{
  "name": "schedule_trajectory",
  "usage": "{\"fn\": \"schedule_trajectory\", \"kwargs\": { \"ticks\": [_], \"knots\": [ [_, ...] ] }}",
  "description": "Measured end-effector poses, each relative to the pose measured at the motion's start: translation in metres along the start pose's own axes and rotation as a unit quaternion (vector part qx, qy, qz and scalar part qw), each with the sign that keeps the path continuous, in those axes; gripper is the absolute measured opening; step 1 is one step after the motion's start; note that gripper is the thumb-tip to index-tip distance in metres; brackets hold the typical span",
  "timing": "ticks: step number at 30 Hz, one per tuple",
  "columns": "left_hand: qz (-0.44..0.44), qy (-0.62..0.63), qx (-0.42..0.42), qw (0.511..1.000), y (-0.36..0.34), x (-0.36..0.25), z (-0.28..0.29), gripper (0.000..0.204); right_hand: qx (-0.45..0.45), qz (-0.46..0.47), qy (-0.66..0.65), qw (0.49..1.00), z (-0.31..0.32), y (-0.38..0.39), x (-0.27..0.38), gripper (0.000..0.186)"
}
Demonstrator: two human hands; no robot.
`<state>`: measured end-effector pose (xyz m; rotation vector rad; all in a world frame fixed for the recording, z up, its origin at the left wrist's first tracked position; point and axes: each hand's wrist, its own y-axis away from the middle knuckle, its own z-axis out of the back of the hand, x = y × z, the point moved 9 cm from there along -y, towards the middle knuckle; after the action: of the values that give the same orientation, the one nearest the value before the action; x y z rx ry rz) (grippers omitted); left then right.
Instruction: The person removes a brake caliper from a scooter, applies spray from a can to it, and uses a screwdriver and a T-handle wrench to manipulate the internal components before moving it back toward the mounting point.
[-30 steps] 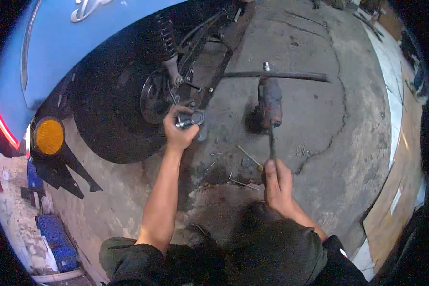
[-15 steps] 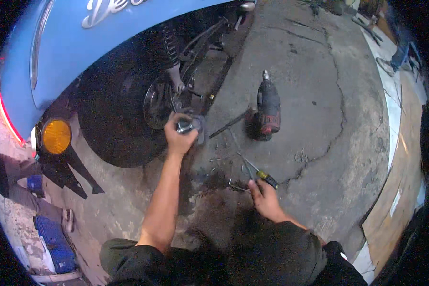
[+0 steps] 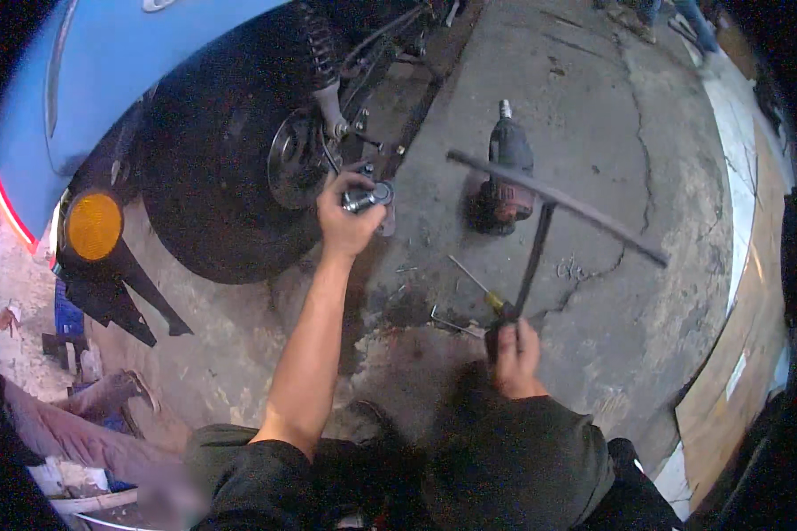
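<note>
T-bar (image 3: 538,243) swung rightward since earlier, right-hand grip (image 3: 516,358) round it, left-hand grip (image 3: 352,221) round metal cylinder (image 3: 365,197)

The left hand (image 3: 350,221) grips a cylindrical metal part (image 3: 359,202) near the round disc (image 3: 288,164) of the blue vehicle (image 3: 159,66). The right hand (image 3: 517,361) grips the stem (image 3: 537,261) of a T-shaped bar (image 3: 548,204), its crossbar (image 3: 602,227) overlapping the power driver (image 3: 509,144) in view. A screwdriver (image 3: 494,301) and L-shaped rod (image 3: 457,325) lie on the floor (image 3: 651,354).
</note>
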<state>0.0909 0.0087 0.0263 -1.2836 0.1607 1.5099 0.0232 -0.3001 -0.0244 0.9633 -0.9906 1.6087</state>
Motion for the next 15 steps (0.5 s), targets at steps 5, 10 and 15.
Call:
{"fn": "schedule_trajectory", "kwargs": {
  "ticks": [5, 10, 15],
  "knots": [
    [-0.044, -0.008, -0.007, 0.999, -0.008, -0.008, 0.006, 0.022, 0.153, -0.066, -0.018, 0.986, -0.035, -0.003, -0.040, 0.025],
    [0.036, 0.052, 0.000, 0.998, -0.004, 0.006, -0.004, 0.021, 0.036, -0.105, -0.108, 0.988, -0.006, -0.030, -0.007, 0.029],
    [-0.020, 0.031, -0.023, 0.999, -0.012, 0.000, 0.009, 0.022, 0.121, -0.037, 0.012, 0.992, -0.028, -0.042, -0.007, 0.031]
  ]
}}
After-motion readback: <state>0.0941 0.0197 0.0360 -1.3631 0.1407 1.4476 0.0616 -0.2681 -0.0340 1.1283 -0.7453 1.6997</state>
